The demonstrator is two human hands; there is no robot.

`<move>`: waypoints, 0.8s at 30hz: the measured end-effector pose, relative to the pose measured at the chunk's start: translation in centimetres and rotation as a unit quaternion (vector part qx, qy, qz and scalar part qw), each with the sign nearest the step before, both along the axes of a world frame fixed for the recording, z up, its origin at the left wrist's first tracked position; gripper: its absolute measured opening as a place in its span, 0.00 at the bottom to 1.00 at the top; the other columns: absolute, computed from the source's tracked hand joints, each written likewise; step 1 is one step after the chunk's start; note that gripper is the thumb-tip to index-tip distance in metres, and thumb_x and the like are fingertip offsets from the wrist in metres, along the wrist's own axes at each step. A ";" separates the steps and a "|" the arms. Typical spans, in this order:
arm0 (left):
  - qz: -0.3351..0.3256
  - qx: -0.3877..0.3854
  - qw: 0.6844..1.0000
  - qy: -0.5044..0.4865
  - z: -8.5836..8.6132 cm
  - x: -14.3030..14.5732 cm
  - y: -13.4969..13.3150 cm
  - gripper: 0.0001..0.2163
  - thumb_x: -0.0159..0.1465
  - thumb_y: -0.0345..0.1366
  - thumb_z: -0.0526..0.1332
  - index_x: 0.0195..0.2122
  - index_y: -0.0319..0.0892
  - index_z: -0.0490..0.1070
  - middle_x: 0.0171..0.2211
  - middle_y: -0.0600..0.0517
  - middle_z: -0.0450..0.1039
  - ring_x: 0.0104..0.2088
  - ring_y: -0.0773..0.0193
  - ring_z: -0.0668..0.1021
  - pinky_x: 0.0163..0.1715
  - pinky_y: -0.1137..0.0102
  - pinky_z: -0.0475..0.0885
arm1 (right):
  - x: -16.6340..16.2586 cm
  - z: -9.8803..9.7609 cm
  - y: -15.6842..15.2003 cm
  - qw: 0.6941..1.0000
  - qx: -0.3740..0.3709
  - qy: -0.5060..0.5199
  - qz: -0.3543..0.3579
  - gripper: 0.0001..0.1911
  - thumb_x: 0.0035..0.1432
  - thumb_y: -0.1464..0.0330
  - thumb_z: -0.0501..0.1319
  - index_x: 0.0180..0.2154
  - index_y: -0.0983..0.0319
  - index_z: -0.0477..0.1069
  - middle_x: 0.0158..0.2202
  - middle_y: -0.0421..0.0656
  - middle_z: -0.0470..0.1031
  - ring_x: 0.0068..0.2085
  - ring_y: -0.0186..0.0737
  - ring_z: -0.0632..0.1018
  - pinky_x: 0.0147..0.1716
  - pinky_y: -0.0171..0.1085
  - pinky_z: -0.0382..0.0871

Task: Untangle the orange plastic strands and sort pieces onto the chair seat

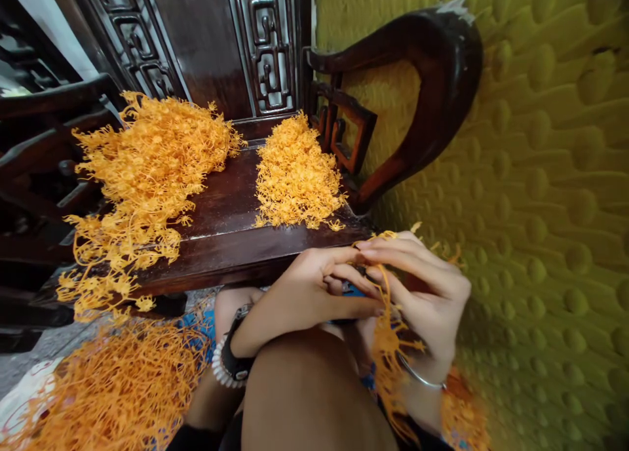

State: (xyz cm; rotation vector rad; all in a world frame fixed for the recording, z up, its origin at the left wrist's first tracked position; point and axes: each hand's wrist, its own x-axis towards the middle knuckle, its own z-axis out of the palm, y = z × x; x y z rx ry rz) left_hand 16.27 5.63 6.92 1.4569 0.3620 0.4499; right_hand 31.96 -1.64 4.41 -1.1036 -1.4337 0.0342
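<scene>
My left hand (314,287), with a dark watch and a white coiled band at its wrist, is closed, its fingertips pinching at an orange stringy piece (388,339) with small branched ends. My right hand (427,287), with a thin silver bangle at its wrist, is closed on the same piece from the other side. The fingertips of both hands meet above my knee. Part of the orange piece hangs down below the right fingers, and thin ends stick out above them. The exact grip point is partly hidden by the fingers.
On a dark wooden chair seat (221,202) lie a large orange heap (152,162) at left and a smaller heap of short orange pieces (299,176). A curved armrest (442,90) stands before a yellow-green textured surface (550,241) at right. Long orange strands (118,385) pile up lower left.
</scene>
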 end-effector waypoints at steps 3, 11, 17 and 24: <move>0.106 -0.024 0.994 0.001 -0.2 -1.1 -0.3 0.21 0.58 0.38 0.69 0.53 0.44 0.71 0.38 0.49 0.81 0.33 0.64 0.80 0.33 0.73 0.74 | -0.6 -0.7 0.4 0.984 0.011 0.166 -0.063 0.07 0.59 0.67 0.65 0.38 0.51 0.81 0.36 0.39 0.82 0.37 0.40 0.80 0.41 0.42 0.73; 0.132 0.009 0.991 0.013 -1.2 -3.0 -1.2 0.14 0.65 0.43 0.62 0.50 0.47 0.74 0.41 0.51 0.82 0.39 0.64 0.80 0.38 0.73 0.72 | -0.7 -0.6 -1.0 0.967 -0.056 0.201 -0.146 0.08 0.60 0.67 0.64 0.30 0.54 0.80 0.31 0.38 0.81 0.34 0.38 0.78 0.39 0.40 0.69; 0.209 0.086 0.973 0.037 -1.2 -3.2 -2.5 0.12 0.66 0.45 0.60 0.47 0.47 0.75 0.38 0.53 0.81 0.32 0.67 0.78 0.28 0.74 0.69 | -2.8 0.0 -0.9 0.996 -0.052 0.014 -0.075 0.09 0.59 0.73 0.63 0.28 0.56 0.76 0.33 0.38 0.80 0.38 0.41 0.74 0.41 0.43 0.66; 0.364 0.251 0.897 0.019 -1.9 -4.2 -3.1 0.11 0.59 0.43 0.68 0.42 0.49 0.79 0.40 0.51 0.80 0.43 0.58 0.79 0.45 0.67 0.73 | -5.8 0.1 0.2 0.997 -0.063 -0.050 -0.019 0.07 0.59 0.72 0.63 0.29 0.58 0.77 0.28 0.40 0.73 0.35 0.40 0.70 0.34 0.41 0.67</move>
